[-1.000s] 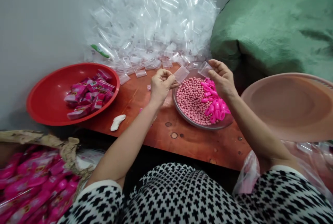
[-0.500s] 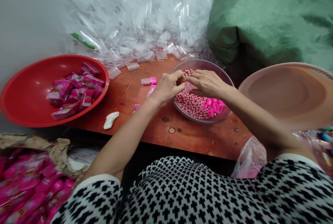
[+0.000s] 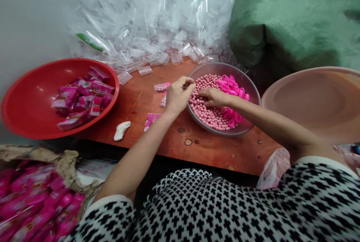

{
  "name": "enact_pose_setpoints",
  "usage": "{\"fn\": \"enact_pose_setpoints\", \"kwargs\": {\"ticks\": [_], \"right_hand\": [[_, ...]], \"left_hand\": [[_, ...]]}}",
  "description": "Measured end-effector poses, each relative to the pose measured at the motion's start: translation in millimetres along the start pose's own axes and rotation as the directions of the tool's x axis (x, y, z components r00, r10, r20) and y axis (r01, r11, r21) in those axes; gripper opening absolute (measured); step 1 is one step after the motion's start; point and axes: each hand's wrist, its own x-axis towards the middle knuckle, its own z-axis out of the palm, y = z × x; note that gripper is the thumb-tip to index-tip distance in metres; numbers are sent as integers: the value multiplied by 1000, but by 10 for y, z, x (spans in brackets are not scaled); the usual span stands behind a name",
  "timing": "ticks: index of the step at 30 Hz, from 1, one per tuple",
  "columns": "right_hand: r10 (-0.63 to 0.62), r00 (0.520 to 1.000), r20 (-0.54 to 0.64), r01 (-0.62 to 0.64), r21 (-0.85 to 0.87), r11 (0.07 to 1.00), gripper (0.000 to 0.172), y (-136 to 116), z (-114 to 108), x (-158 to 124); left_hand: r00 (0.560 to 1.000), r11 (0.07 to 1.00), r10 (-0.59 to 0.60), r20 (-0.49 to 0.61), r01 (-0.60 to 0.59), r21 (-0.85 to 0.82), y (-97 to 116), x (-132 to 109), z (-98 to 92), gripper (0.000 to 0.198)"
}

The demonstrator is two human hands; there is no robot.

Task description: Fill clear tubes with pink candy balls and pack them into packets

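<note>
A grey bowl (image 3: 225, 133) on the wooden table holds many small pink balls (image 3: 209, 116) and a heap of bright pink plastic caps (image 3: 231, 84). My right hand (image 3: 214, 97) reaches into the bowl, its fingers curled together and their tips down among the balls. At the bowl's left rim my left hand (image 3: 180, 94) is closed in a pinch; what it holds is hidden behind the fingers. Just left of that hand lie a clear tube filled with pink balls (image 3: 161, 87), a second one partly covered by the hand, and a pink printed packet (image 3: 152, 119).
Clear plastic tubes (image 3: 157, 28) are piled at the back. A red basin (image 3: 25, 103) with pink packets stands left, a brownish basin (image 3: 309, 103) right. A green sack (image 3: 281, 13) bulges behind. A crumpled white piece (image 3: 122, 130) lies near the front edge (image 3: 197, 163).
My right hand has moved away from my left and down into the pink balls. The clear piece between the hands no longer shows. More of the pink caps and the printed packet is visible.
</note>
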Motion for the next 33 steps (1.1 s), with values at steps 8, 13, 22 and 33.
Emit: {"fn": "enact_pose_setpoints", "kwargs": {"ticks": [8, 13, 22, 33], "right_hand": [[334, 924, -185, -41, 821, 570, 38, -71, -145, -403], [403, 868, -292, 36, 844, 535, 42, -197, -133, -417], [422, 830, -365, 18, 774, 633, 61, -101, -87, -324], [285, 940, -189, -314, -144, 939, 17, 16, -392, -868]], "left_hand": [[972, 975, 73, 223, -117, 188, 195, -6, 81, 12], [948, 981, 66, 313, -119, 152, 267, 33, 163, 13], [883, 923, -178, 435, 303, -237, 177, 199, 268, 8], [944, 815, -10, 330, 199, -544, 108, 39, 292, 24]]}}
